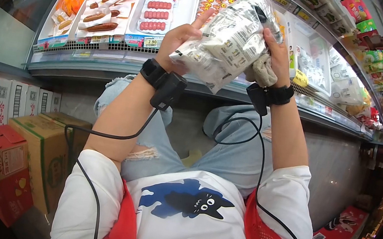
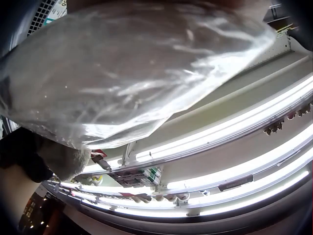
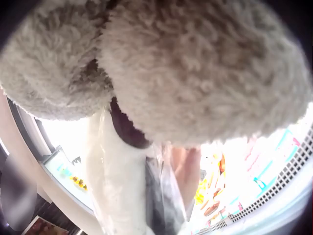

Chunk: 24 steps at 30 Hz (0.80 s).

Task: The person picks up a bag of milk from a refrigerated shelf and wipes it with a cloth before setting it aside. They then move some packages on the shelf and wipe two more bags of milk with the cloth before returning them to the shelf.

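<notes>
A clear plastic bag of small white printed packets (image 1: 234,43) is held up between both hands, above the front edge of the chilled case. My left hand (image 1: 179,41) grips the bag's left side, with one finger stretched along it. On the other side my right hand (image 1: 278,58) holds the bag near its top right. Bunched in that same palm is a fluffy beige cloth (image 1: 263,70), which fills much of the right wrist view (image 3: 205,73). In the left wrist view the bag (image 2: 137,73) stretches across the top and hides the left fingers.
Trays of sausages (image 1: 107,4) and pink meat rolls (image 1: 157,12) lie in the case behind the bag. A tray of wrapped packs (image 1: 312,64) sits to the right. Cardboard boxes (image 1: 41,140) stand on the floor at left. Black cables (image 1: 262,167) run from both wrists.
</notes>
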Each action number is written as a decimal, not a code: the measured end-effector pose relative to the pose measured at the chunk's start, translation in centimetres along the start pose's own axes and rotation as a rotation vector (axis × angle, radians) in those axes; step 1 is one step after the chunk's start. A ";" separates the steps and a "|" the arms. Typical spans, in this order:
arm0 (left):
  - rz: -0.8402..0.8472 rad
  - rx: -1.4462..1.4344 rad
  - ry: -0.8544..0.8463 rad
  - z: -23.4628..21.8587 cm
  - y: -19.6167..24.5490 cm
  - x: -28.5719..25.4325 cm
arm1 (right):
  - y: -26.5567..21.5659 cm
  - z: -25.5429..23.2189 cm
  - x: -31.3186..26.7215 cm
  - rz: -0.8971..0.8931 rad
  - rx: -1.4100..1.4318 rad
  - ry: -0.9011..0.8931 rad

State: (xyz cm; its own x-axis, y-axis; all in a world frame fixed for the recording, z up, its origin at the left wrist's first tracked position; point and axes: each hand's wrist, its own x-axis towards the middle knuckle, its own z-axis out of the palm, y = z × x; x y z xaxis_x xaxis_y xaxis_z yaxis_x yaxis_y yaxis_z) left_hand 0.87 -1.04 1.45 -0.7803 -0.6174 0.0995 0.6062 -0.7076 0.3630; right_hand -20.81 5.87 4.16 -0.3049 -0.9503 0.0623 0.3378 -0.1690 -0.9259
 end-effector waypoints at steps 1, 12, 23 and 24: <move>-0.007 0.048 0.041 -0.5 0.5 0.0 | -0.4 0.1 0.0 -0.066 -0.037 0.025; -0.368 -0.073 -0.049 0.0 -0.3 0.2 | -2.1 4.7 -2.7 -0.993 -1.009 0.206; 0.031 -0.251 -0.204 -1.1 -1.7 -0.4 | -3.1 6.6 -5.0 -1.207 -1.294 -0.557; 0.031 -0.241 -0.206 -1.1 -1.6 -0.5 | -3.6 6.5 -5.0 -1.192 -1.210 -0.565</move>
State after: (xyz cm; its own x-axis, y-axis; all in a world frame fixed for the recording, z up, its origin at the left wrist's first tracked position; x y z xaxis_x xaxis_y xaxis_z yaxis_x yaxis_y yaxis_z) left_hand 0.50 0.00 -0.18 -0.7608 -0.5747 0.3013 0.6298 -0.7659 0.1293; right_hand -14.70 9.52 9.57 0.5274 -0.4800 0.7011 -0.6694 -0.7429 -0.0051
